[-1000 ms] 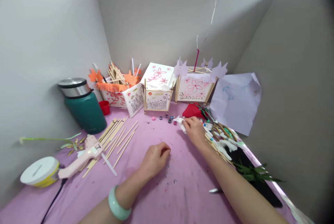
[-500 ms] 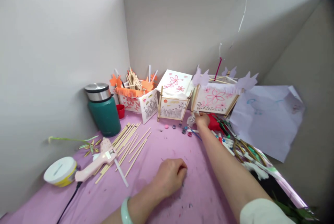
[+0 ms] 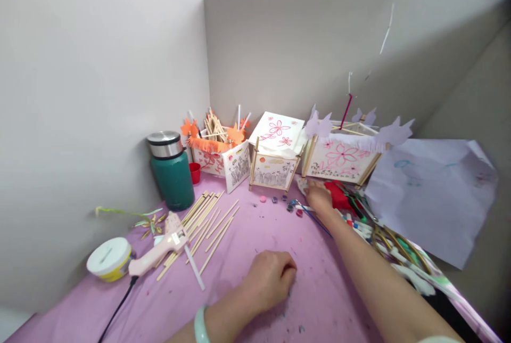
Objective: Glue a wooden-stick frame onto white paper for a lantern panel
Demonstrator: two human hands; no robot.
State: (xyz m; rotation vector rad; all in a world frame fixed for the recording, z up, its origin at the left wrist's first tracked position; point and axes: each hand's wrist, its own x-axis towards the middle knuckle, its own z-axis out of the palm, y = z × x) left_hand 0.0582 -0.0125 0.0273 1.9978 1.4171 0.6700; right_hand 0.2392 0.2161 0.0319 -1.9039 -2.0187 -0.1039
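Note:
My left hand point(image 3: 272, 280) rests on the purple tablecloth point(image 3: 239, 321) in a loose fist, thumb against the curled index finger, and nothing shows in it. My right hand point(image 3: 320, 199) reaches to the back right, its fingers closed over a crumpled white tissue point(image 3: 302, 186). Just beyond it stands a paper lantern box with pink flowers point(image 3: 339, 159). Right beside the hand lies a red item point(image 3: 338, 195). A blue-tipped thin brush point(image 3: 313, 214) and several small paint dabs or pots point(image 3: 290, 208) are close to its left.
At left are a green flask point(image 3: 172, 180), a pink glue gun point(image 3: 162, 247), a white-lidded tub point(image 3: 109, 258) and several wooden sticks point(image 3: 203, 226). Two more decorated boxes point(image 3: 275, 170) stand at the back. Markers and scissors point(image 3: 379, 242) crowd the right, near a lilac sheet point(image 3: 433, 199).
The view has turned slightly, shifting everything rightward. My right hand has lowered with the tissue near the lantern box's foot. My left hand keeps its place on the cloth.

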